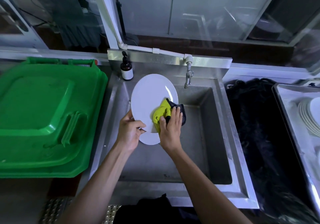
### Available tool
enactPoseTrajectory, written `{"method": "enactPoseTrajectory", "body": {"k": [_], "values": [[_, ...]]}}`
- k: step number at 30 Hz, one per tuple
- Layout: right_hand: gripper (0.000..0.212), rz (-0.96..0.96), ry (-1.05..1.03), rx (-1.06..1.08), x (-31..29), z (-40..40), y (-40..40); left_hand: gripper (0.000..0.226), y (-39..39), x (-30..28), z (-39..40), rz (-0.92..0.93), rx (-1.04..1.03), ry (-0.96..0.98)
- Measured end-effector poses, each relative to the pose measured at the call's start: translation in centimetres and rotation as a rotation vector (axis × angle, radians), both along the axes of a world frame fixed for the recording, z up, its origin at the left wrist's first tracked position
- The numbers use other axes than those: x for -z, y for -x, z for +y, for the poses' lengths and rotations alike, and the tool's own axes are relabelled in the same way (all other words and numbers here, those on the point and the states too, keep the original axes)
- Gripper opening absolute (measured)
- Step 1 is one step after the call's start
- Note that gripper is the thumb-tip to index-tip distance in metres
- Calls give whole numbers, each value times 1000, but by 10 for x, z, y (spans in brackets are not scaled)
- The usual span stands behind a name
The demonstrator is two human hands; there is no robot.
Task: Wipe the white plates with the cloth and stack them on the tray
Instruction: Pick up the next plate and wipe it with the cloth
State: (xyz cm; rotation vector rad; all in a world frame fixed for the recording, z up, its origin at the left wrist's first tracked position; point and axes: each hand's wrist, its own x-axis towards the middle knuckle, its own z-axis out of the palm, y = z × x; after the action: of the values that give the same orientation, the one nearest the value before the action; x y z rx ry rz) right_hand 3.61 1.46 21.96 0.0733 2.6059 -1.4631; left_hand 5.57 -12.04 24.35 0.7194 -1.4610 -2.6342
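the left hand (129, 132) grips the oval white ceramic plate (150, 99) by its near rim, while the right hand (170, 128), nearer the steel tray (284, 113) off to its right, presses the yellow-green and dark cloth (161, 114) flat on the plate.

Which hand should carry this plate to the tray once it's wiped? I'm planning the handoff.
Probably the left hand: it already grips the white plate at its near rim over the sink. The right hand presses the cloth on it, though the tray lies to the right.
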Motion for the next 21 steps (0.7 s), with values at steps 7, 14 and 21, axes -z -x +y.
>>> {"method": "enactPoseTrajectory", "body": {"k": [7, 14, 21], "values": [[44, -7, 246, 101, -9, 15, 18, 54, -1, 3, -16, -4, 68, 47], [36, 12, 249, 110, -13, 33, 38, 48, 6, -3, -38, -52, 223, 160], [47, -4, 233, 111, -16, 47, 44, 45, 20, -19, -54, -99, 388, 315]]}}
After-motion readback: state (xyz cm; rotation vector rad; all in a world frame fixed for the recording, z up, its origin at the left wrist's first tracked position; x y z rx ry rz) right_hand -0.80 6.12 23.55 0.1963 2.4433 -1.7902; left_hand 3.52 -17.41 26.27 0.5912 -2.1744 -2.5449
